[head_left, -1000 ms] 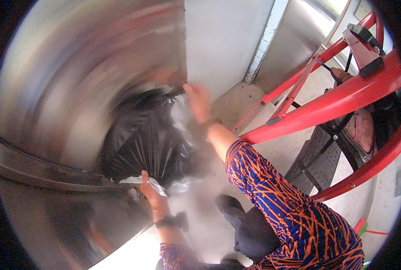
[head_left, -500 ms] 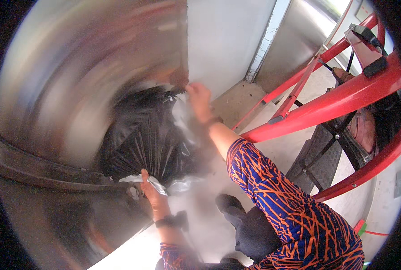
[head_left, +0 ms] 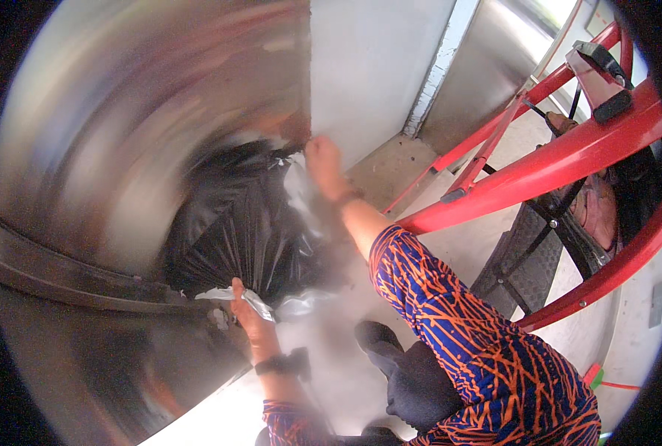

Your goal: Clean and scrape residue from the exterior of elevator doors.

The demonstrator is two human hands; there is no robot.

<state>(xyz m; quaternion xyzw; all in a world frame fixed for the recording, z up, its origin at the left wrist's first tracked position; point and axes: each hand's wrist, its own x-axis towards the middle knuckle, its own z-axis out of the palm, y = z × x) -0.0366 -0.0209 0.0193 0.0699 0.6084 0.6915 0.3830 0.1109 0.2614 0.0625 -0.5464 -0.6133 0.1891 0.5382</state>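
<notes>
A large black plastic bag [head_left: 234, 223] sits inside a shiny metal bin [head_left: 123, 134], its gathered pleats running toward the near rim. My left hand [head_left: 245, 316] grips the bag's near edge at the bin's rim, where a strip of pale plastic [head_left: 230, 295] is bunched. My right hand [head_left: 323, 163] reaches across to the far edge of the bag and holds it against the bin's rim. Both sleeves are blue with an orange pattern. The bag's inside is dark and its contents are hidden.
A red tubular metal frame [head_left: 554, 163] stands close on the right over a black perforated step [head_left: 524, 253]. A grey wall panel [head_left: 375, 67] rises behind the bin. My dark shoe [head_left: 390, 349] is on the pale concrete floor [head_left: 390, 163].
My right hand has shifted slightly left along the far rim of the bag. My left hand has stayed on the near edge.
</notes>
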